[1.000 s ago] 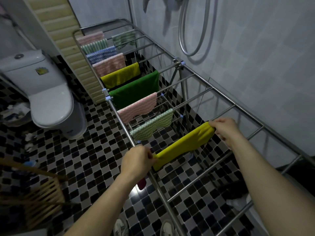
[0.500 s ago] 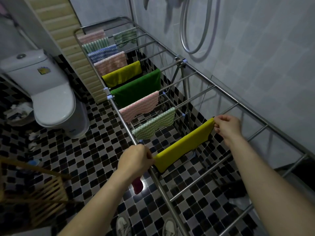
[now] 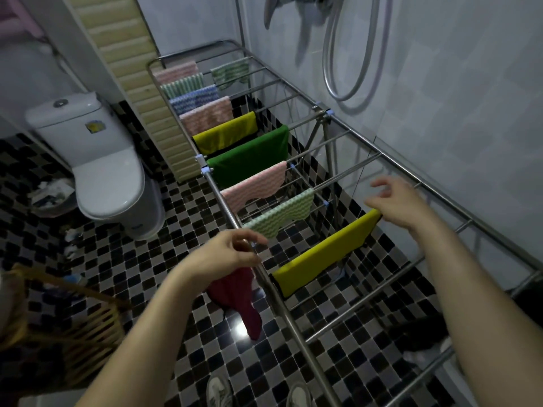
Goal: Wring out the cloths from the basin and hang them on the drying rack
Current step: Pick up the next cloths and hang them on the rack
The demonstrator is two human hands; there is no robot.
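A yellow cloth (image 3: 326, 254) hangs folded over a rod of the steel drying rack (image 3: 293, 324), nearest of the hung cloths. My right hand (image 3: 393, 204) hovers just above its far end, fingers spread, holding nothing. My left hand (image 3: 226, 254) sits at the rack's near rail by the cloth's near end, and a dark red cloth (image 3: 238, 298) dangles from its closed fingers. Farther along the rack hang a green-and-white cloth (image 3: 279, 214), a pink one (image 3: 252, 186), a dark green one (image 3: 249, 160) and several more.
A white toilet (image 3: 108, 171) stands at left, with a bin of waste (image 3: 53, 195) beside it. A wooden slatted frame (image 3: 73, 318) is at lower left. A shower hose (image 3: 346, 54) loops on the tiled wall. Bare rack rods (image 3: 367, 298) lie nearer me. My shoes (image 3: 217, 389) are below.
Both hands have let go of the yellow cloth, which stays on its rod. My right hand has lifted and opened. My left hand has drawn back, and more of the red cloth shows beneath it.
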